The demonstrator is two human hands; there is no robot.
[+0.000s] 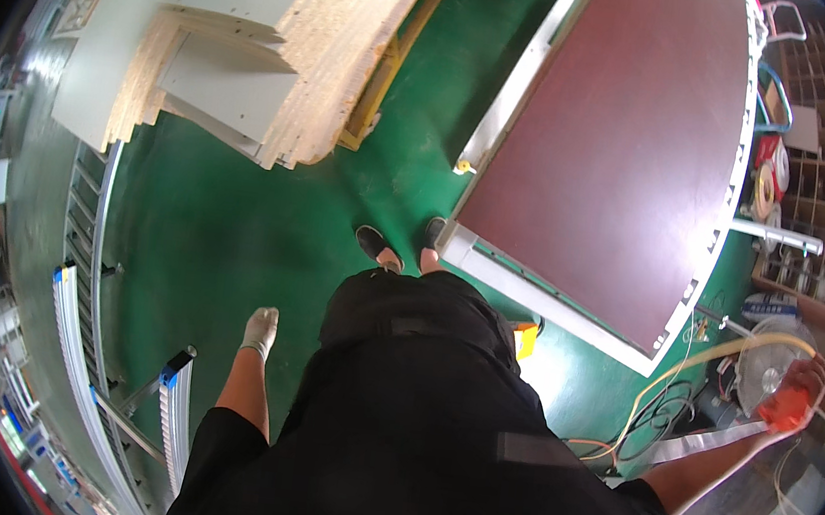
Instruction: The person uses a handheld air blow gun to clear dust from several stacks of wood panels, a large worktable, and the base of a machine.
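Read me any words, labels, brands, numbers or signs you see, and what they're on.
No text is legible, so there's nothing to quote.
Blue-and-white sack, right side: marks too small to read.
Orange object in the right hand: no lettering can be made out.

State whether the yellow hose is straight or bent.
Bent: the yellow hose curves in a wide arc toward the right hand. Whether the hand grips it, I cannot tell.

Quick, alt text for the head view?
The person's right hand grips an orange-red object near a yellow hose; the left hand hangs over green floor. Ahead are a large reddish-brown panel and, upper left, stacked pale boards.
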